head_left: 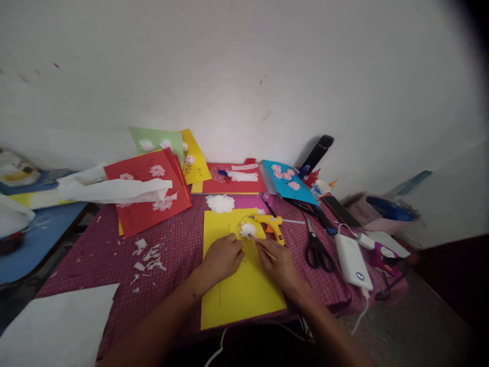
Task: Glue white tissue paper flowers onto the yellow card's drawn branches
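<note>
A sheet of yellow paper (244,295) lies in front of me with thin dark lines drawn on it. Near its top sits a white crumpled-paper flower (248,230). My left hand (223,256) rests on the sheet just left of the flower, fingers curled; whatever they hold is hidden. On the right, my right hand (280,265) grips a thin wooden stick (269,252), its tip close under the flower. A yellow glue gun (272,221) with a clear glue stick lies across the sheet's upper right corner, beyond my right hand.
Black scissors (319,251) and a white power bank (353,262) lie to the right. Flower-decorated red cards (141,219) and a blue card (288,183) stand behind. Torn paper scraps (151,260) are scattered left; a white paper ball (220,204) sits behind the yellow sheet.
</note>
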A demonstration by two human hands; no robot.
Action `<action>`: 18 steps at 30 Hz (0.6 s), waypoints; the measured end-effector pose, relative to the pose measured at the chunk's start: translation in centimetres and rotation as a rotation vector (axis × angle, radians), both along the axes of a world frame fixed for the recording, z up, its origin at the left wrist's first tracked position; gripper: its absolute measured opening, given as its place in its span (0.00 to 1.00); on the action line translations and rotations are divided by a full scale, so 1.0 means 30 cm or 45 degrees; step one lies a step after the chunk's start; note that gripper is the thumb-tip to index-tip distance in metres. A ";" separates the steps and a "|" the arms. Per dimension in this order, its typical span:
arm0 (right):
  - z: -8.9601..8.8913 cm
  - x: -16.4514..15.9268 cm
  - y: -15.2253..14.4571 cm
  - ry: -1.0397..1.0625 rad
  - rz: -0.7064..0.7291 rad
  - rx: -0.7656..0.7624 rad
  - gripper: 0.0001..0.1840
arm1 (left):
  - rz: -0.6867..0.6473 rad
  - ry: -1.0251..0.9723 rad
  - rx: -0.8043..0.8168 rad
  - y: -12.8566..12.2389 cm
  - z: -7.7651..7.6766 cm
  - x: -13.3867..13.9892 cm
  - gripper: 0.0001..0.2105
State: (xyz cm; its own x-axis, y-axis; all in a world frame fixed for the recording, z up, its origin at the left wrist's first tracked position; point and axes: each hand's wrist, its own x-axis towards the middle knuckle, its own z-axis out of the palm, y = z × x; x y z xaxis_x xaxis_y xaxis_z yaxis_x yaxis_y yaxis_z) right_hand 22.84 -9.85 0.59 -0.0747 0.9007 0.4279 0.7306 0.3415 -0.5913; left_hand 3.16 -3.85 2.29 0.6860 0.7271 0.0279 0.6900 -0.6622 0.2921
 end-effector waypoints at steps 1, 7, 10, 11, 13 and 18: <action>-0.001 0.001 -0.002 -0.003 0.006 0.009 0.15 | -0.004 -0.003 0.004 0.000 0.000 0.000 0.10; -0.020 0.012 -0.015 -0.056 0.036 0.050 0.16 | -0.002 0.014 -0.002 -0.002 0.006 -0.002 0.09; -0.022 0.014 -0.018 -0.048 0.037 0.051 0.16 | -0.026 0.009 0.010 -0.003 0.007 0.001 0.09; -0.021 0.014 -0.018 -0.043 0.035 0.044 0.16 | -0.035 0.009 0.016 -0.004 0.007 0.003 0.10; -0.019 0.013 -0.018 -0.035 0.036 0.037 0.16 | -0.045 0.012 0.033 -0.005 0.007 0.009 0.11; -0.015 0.011 -0.022 -0.016 0.019 0.091 0.16 | -0.021 0.047 0.050 -0.007 0.008 0.025 0.13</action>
